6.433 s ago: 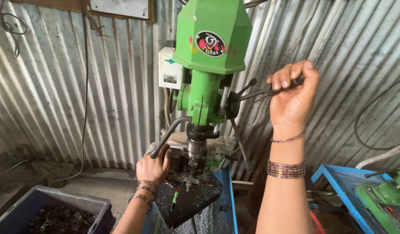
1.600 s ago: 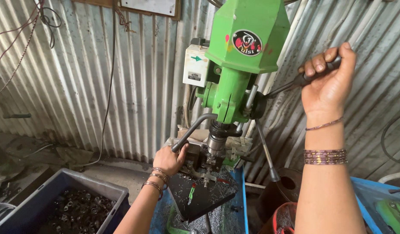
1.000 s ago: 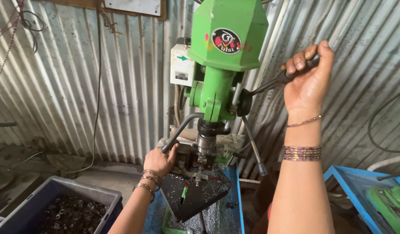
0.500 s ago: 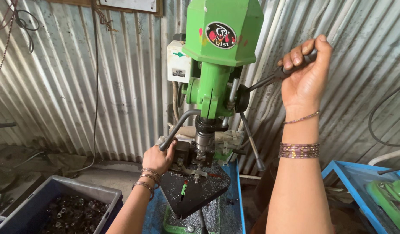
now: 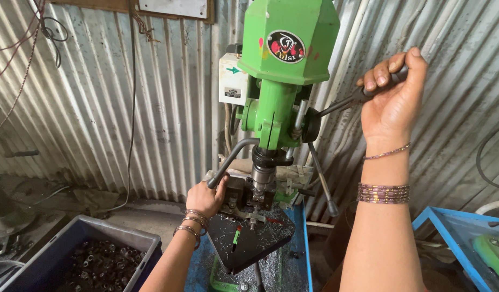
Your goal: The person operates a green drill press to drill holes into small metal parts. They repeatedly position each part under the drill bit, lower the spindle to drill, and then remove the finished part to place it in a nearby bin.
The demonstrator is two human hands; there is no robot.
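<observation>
From the head camera, the right hand is raised high, its fingers wrapped tight around the dark feed lever that juts from the side of the green drill press. The left hand sits low at the machine's table, fingers curled around the end of a bent grey clamp handle just beside the spindle. The part being drilled seems to sit in the small fixture directly under the spindle, though it is too dark and crowded there to make out its shape. To do this step well, I would judge that the lever wants a steady, even pull while the left hand keeps the clamp handle firmly seated, with its fingers clear of the turning spindle. The black work table is strewn with metal shavings, and a small green and red piece lies on it. Below left stands a blue-grey bin full of dark metal parts; a blue tray edges in at the right. Corrugated metal sheeting walls the room, with loose wires hanging at upper left.
</observation>
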